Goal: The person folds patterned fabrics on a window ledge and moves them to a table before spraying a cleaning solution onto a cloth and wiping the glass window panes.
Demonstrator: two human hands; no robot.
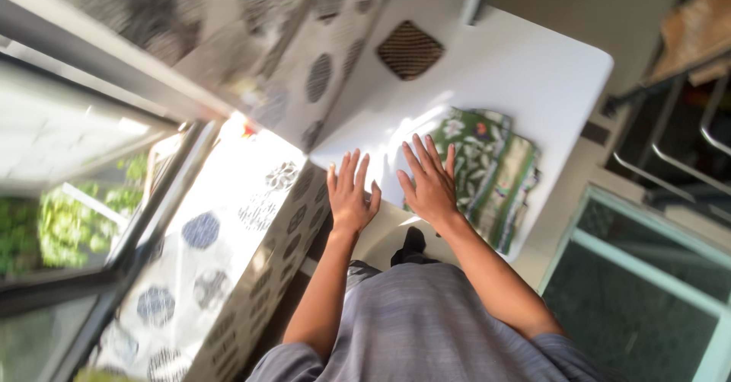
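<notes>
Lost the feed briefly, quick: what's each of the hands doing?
Left hand: open, flat on the white table, holding nothing.
Right hand: open, fingers spread, resting on the green patterned cloth.

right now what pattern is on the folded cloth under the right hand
Green with a floral, leafy print: the folded cloth, under the right hand, clearest in the head view.

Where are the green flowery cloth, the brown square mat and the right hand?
green flowery cloth point(495, 165), head view, middle of the folds
brown square mat point(410, 49), head view, centre
right hand point(430, 184), head view, back

table point(533, 62): folded cloth point(487, 172) is lying on it, near its edge
hands: left hand point(350, 195) is resting beside right hand point(430, 184), which is touching the cloth
mat point(410, 49): is sitting beyond the cloth
</notes>
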